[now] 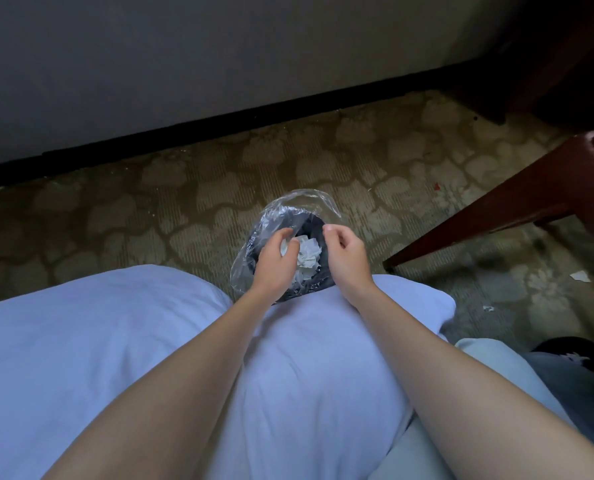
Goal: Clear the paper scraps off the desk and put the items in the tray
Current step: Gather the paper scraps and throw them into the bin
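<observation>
A small dark waste bin lined with a clear plastic bag stands on the carpet just beyond my knees. Crumpled white paper scraps lie inside it. My left hand hovers over the bin's left side with fingers loosely curved, and white paper shows in the gap between thumb and fingers. My right hand hangs over the bin's right rim, its fingers loosely curled and holding nothing. The desk top and the tray are out of view.
A dark wooden furniture leg slants in from the right. Small paper bits lie on the patterned carpet at right. A grey wall with a black baseboard runs behind the bin. My white shirt fills the foreground.
</observation>
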The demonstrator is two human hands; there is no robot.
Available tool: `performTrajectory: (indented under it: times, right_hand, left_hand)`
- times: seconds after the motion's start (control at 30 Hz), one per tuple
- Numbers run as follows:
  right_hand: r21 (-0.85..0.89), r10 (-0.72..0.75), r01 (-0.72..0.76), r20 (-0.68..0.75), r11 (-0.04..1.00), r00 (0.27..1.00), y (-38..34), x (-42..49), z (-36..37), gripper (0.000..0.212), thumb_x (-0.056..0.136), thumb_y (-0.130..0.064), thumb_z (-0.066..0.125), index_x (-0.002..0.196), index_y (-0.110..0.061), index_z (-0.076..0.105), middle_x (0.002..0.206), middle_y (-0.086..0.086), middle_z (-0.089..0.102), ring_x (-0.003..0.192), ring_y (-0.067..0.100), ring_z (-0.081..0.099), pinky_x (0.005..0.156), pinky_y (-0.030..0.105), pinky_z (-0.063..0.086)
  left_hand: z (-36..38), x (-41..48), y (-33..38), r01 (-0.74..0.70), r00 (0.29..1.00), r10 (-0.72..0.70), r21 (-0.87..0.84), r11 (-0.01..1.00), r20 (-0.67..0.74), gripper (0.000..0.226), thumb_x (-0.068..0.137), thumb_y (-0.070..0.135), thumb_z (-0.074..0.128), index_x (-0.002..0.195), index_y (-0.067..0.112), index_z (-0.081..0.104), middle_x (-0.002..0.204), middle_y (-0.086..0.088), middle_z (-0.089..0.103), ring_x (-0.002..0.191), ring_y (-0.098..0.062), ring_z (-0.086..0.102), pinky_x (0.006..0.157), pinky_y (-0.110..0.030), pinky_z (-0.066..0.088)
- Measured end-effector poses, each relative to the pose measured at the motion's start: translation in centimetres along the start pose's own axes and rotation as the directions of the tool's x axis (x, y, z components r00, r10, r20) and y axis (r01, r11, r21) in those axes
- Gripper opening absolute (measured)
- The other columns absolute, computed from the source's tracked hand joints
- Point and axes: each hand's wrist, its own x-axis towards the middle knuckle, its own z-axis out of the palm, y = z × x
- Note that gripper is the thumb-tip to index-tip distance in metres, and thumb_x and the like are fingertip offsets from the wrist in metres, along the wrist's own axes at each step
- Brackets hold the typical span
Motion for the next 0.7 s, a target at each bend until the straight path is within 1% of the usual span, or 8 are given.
performTrajectory:
  times: [0.07,0.13,0.23,0.3,0.4,0.47,0.6,0.7]
  right_hand:
    - [0.028,-0.015,0.015,0.003,1.000,1.000,-0.5,-1.0,-0.8,0.022,0.099,-0.035,0.050,0.108,-0.024,0.066,0.095,-0.008,0.068,0.086,0.006,0.062,0.072,0.019,0.046]
    - [0.044,-0.036,0.036,-0.002,0.998,0.999,-1.1,-2.2,-1.6,0.022,0.100,-0.034,0.051,0.111,-0.022,0.066,0.099,-0.007,0.069,0.089,0.005,0.063,0.072,0.014,0.047]
    - [0.044,-0.081,0.082,-0.022,0.996,0.996,-2.0,-4.0,-3.2,0.023,0.100,-0.032,0.051,0.112,-0.018,0.066,0.086,-0.012,0.064,0.073,-0.004,0.057,0.063,0.006,0.042]
    - [0.040,-0.110,0.111,-0.042,0.993,0.993,-2.7,-5.3,-4.3,0.023,0.100,-0.029,0.052,0.113,-0.017,0.066,0.085,-0.013,0.062,0.069,-0.009,0.055,0.064,0.004,0.041]
    - [0.024,-0.160,0.162,-0.064,0.986,0.985,-3.8,-7.3,-6.2,0.023,0.100,-0.024,0.053,0.118,-0.015,0.064,0.102,-0.010,0.066,0.090,-0.008,0.059,0.072,0.000,0.041]
    - [0.003,-0.205,0.206,-0.074,0.979,0.976,-4.6,-8.9,-7.7,0.025,0.099,-0.023,0.054,0.121,-0.014,0.063,0.109,-0.009,0.065,0.099,-0.004,0.059,0.077,-0.002,0.040]
    - [-0.020,-0.275,0.274,-0.115,0.961,0.955,-6.0,-11.9,-11.2,0.025,0.098,-0.025,0.056,0.121,-0.019,0.064,0.108,-0.017,0.064,0.102,-0.007,0.058,0.081,0.003,0.041]
    - [-0.054,-0.325,0.320,-0.156,0.946,0.933,-6.5,-14.3,-13.9,0.026,0.098,-0.024,0.057,0.122,-0.018,0.064,0.113,-0.012,0.065,0.106,-0.001,0.058,0.085,0.005,0.040]
  left_hand:
    - [-0.2,-0.7,0.9,-0.026,1.000,0.025,0.036,0.999,0.012,0.042,0.098,0.036,0.044,0.138,0.023,0.049,0.137,0.008,0.054,0.126,-0.011,0.049,0.107,-0.038,0.040]
    - [-0.4,-1.6,1.9,-0.061,0.998,0.060,0.078,0.995,0.024,0.044,0.098,0.037,0.044,0.138,0.021,0.050,0.137,0.006,0.055,0.125,-0.012,0.050,0.107,-0.040,0.041]
    - [-0.7,-3.3,4.0,-0.144,0.989,0.138,0.150,0.978,0.048,0.044,0.099,0.035,0.043,0.139,0.018,0.049,0.137,0.003,0.055,0.122,-0.016,0.053,0.104,-0.041,0.043]
    - [-1.0,-4.3,5.3,-0.188,0.982,0.180,0.174,0.967,0.061,0.043,0.099,0.034,0.043,0.139,0.018,0.049,0.137,0.004,0.055,0.122,-0.016,0.053,0.104,-0.039,0.043]
    - [-1.3,-5.8,7.1,-0.230,0.972,0.218,0.184,0.956,0.086,0.045,0.098,0.035,0.043,0.139,0.018,0.048,0.139,0.005,0.053,0.127,-0.012,0.049,0.107,-0.036,0.040]
    - [-1.1,-6.8,8.2,-0.270,0.962,0.255,0.231,0.935,0.096,0.047,0.096,0.038,0.041,0.138,0.020,0.049,0.138,0.004,0.055,0.124,-0.012,0.051,0.104,-0.036,0.041]
    - [-0.2,-9.3,10.6,-0.337,0.941,0.315,0.281,0.899,0.119,0.052,0.092,0.044,0.040,0.139,0.023,0.049,0.138,0.007,0.054,0.111,-0.007,0.052,0.104,-0.037,0.042]
    - [0.8,-11.4,12.5,-0.416,0.909,0.388,0.294,0.861,0.150,0.046,0.096,0.039,0.044,0.138,0.021,0.050,0.138,0.005,0.055,0.112,-0.009,0.053,0.103,-0.036,0.042]
